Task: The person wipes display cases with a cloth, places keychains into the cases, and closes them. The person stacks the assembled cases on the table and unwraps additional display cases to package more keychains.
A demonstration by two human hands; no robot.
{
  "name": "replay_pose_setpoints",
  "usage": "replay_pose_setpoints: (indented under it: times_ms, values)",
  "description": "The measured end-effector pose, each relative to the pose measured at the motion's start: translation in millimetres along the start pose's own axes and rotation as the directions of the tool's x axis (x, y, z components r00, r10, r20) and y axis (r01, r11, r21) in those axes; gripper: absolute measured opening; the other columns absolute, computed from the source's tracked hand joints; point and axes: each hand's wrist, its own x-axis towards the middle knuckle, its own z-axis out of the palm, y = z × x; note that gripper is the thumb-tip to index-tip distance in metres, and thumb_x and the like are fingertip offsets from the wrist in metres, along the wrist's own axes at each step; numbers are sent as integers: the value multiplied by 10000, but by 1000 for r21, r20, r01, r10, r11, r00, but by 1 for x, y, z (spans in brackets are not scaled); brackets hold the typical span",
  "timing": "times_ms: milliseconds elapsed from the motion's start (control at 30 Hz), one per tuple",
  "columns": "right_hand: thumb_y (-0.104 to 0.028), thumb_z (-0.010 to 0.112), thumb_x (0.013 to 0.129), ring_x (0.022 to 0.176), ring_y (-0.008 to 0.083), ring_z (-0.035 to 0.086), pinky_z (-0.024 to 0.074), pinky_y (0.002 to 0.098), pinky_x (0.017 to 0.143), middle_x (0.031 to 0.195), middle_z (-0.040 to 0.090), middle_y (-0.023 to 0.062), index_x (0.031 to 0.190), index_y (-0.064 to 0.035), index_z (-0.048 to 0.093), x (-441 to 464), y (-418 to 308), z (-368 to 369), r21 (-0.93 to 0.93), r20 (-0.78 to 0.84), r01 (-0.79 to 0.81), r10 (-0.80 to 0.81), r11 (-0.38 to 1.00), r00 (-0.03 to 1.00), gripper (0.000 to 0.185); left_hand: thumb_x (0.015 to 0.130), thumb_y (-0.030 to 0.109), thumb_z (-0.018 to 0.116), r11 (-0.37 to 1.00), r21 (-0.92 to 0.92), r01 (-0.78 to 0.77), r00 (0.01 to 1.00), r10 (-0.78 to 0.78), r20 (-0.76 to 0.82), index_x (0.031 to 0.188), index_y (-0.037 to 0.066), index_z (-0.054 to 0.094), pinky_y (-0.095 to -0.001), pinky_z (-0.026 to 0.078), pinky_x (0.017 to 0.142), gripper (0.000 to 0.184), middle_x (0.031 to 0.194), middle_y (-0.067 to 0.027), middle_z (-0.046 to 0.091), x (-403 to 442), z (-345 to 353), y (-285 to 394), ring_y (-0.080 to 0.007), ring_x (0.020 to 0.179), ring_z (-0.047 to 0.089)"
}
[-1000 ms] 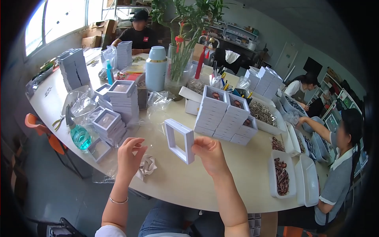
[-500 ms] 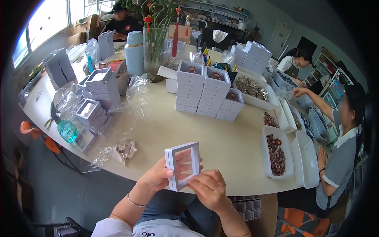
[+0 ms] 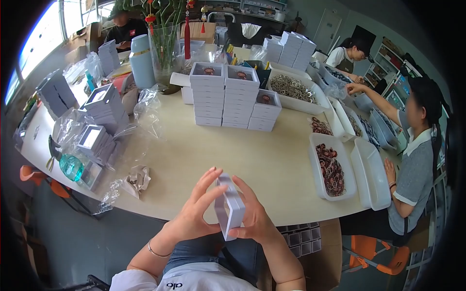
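A white square display frame (image 3: 235, 206) is held between my two hands over the table's front edge, turned nearly edge-on. My left hand (image 3: 198, 208) grips its left side, thumb low and fingers reaching up to the top. Along the opposite side, my right hand (image 3: 255, 218) has its thumb at the lower corner and its fingers behind the upper part. Beyond them stand stacks of white boxed frames (image 3: 208, 94), with small reddish-brown items showing through the top ones.
At left are more box stacks (image 3: 104, 106), clear plastic wrap (image 3: 148, 111), a teal spray bottle (image 3: 71, 166) and a crumpled cloth (image 3: 138, 180). Bins of keyrings (image 3: 298, 92) and reddish-brown pieces (image 3: 334, 167) stand at right, near a seated person (image 3: 415, 160). A compartmented carton (image 3: 303, 240) is below.
The frame has turned from showing its open window to nearly edge-on. My right hand has shifted from its lower corner up along its right side. The view has swung slightly right.
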Motion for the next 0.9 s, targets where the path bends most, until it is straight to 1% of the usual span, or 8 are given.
replay_pose_setpoints:
  times_ms: [133, 233, 267, 367, 433, 533, 633, 900]
  values:
    - [-116, 860, 649, 1419, 287, 259, 181, 434, 1156, 1510, 271, 189, 1517, -58, 82, 1, 3, -11, -233, 68, 268, -259, 935, 963, 1167, 710, -5, 757, 707, -563, 428, 858, -514, 7, 1464, 50, 286, -455, 345, 1090, 890, 1431, -205, 402, -13, -3, -13, -348, 1375, 337]
    - [-93, 843, 648, 1423, 260, 258, 162, 443, 1164, 1510, 285, 166, 1511, -55, 130, -5, 2, -14, -401, 50, 260, -263, 878, 963, 1120, 821, 70, 713, 285, -800, 528, 768, -563, 306, 1484, 34, 240, -450, 359, 1078, 815, 1438, -220, 386, -18, -8, -17, -338, 1358, 363]
    - [-93, 838, 646, 1427, 256, 252, 162, 446, 1164, 1512, 288, 162, 1507, -53, 149, -6, 1, -15, -450, 64, 252, -251, 857, 966, 1103, 823, 263, 752, 247, -798, 550, 752, -563, 344, 1485, 2, 215, -449, 360, 1072, 891, 1423, -236, 394, -18, -6, -12, -343, 1332, 396]
    - [-102, 834, 637, 1436, 263, 233, 171, 453, 1163, 1519, 288, 155, 1495, -47, 197, -5, -2, -13, -651, 126, 239, -208, 721, 970, 1069, 755, 391, 797, 50, -838, 543, 765, -440, 470, 1484, -13, 211, -459, 355, 1071, 1019, 1419, -221, 403, -21, -1, -12, -323, 1320, 410]
    - [-120, 842, 625, 1441, 292, 216, 188, 457, 1157, 1528, 278, 159, 1488, -44, 216, -4, -7, -11, -833, 186, 250, -176, 493, 967, 1069, 667, 429, 846, 83, -810, 581, 731, -491, 474, 1471, -50, 219, -427, 355, 1066, 1127, 1415, -202, 409, -9, 0, -2, -286, 1294, 429]
    - [-188, 862, 638, 1441, 332, 198, 186, 468, 1157, 1537, 245, 187, 1491, -32, 196, -6, -8, -12, -856, 249, 298, -168, 423, 954, 1093, 657, 370, 857, 187, -781, 595, 739, -509, 441, 1455, -72, 239, -396, 361, 1057, 1103, 1391, -185, 429, -6, 4, -5, -265, 1274, 441]
    - [-249, 872, 652, 1433, 356, 204, 195, 477, 1155, 1536, 221, 219, 1493, -14, 167, -10, -11, -10, -608, 78, 200, -192, 768, 978, 1123, 641, 292, 868, 196, -793, 577, 751, -509, 420, 1440, -83, 262, -382, 369, 1049, 1071, 1361, -171, 450, -7, 5, -5, -255, 1265, 445]
    - [-189, 831, 675, 1344, 320, 398, 326, 443, 1101, 1440, 387, 211, 1483, -6, 172, -4, 5, -2, -522, -28, 86, -117, 849, 993, 1058, 656, 220, 868, 371, -764, 528, 809, -494, 319, 1437, -34, 270, -413, 396, 1036, 1016, 1330, -179, 467, -18, 11, -14, -269, 1273, 445]
